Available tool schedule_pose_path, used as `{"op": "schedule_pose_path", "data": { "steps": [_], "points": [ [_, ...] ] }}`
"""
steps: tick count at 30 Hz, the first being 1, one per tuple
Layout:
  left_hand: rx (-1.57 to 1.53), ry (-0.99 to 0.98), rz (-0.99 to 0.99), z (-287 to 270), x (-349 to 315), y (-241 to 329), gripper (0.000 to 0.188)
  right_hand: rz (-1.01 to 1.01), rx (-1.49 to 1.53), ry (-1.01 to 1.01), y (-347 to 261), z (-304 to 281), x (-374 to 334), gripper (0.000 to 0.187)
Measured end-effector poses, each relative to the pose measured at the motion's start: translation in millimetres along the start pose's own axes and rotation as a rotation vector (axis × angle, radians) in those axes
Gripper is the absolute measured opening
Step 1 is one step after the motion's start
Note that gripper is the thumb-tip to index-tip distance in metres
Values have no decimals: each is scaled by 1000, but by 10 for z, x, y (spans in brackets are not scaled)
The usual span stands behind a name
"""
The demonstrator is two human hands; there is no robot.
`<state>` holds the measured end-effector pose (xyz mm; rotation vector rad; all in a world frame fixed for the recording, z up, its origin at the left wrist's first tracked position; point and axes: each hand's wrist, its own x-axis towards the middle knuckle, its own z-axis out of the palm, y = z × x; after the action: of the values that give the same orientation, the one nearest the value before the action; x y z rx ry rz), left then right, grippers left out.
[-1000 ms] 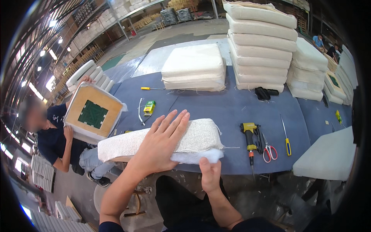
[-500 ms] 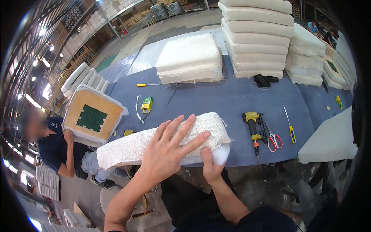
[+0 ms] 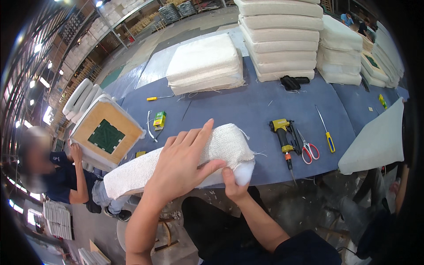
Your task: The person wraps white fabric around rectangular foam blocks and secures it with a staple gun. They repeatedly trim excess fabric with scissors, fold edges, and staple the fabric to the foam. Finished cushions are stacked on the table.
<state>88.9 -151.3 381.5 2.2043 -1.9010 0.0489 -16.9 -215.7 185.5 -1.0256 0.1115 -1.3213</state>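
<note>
A seat cushion (image 3: 223,141) in off-white woven fabric stands on edge at the near side of the blue-covered table. Across its upper side lies my left hand (image 3: 179,161), fingers stretched, the thumb pointing at the right-hand corner. My right hand (image 3: 236,189) grips that corner from below, its thumb pressed on the fabric edge and its other fingers hidden behind. White padding (image 3: 244,172) bulges out beneath the fabric there, and loose threads hang off the corner.
Right of the cushion lie a staple gun (image 3: 281,134), red-handled scissors (image 3: 310,151) and a yellow-handled screwdriver (image 3: 329,140). A small yellow-green box (image 3: 159,119) sits at left. Stacked cushions (image 3: 282,46) stand behind. A co-worker (image 3: 66,172) at left holds a wooden-backed seat (image 3: 126,115).
My left hand's fingers have drawn closer together and its thumb has come down towards my right thumb. My right hand still grips the corner. The whole view has shifted slightly.
</note>
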Motion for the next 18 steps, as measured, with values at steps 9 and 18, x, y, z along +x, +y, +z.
{"op": "schedule_pose_path", "data": {
  "steps": [9,18],
  "points": [
    [157,199,-9,189,-53,32,86,-51,-130,20,145,173,-79,52],
    [221,335,-122,40,-569,-177,92,-298,-296,-335,145,421,-148,58]
  ]
}}
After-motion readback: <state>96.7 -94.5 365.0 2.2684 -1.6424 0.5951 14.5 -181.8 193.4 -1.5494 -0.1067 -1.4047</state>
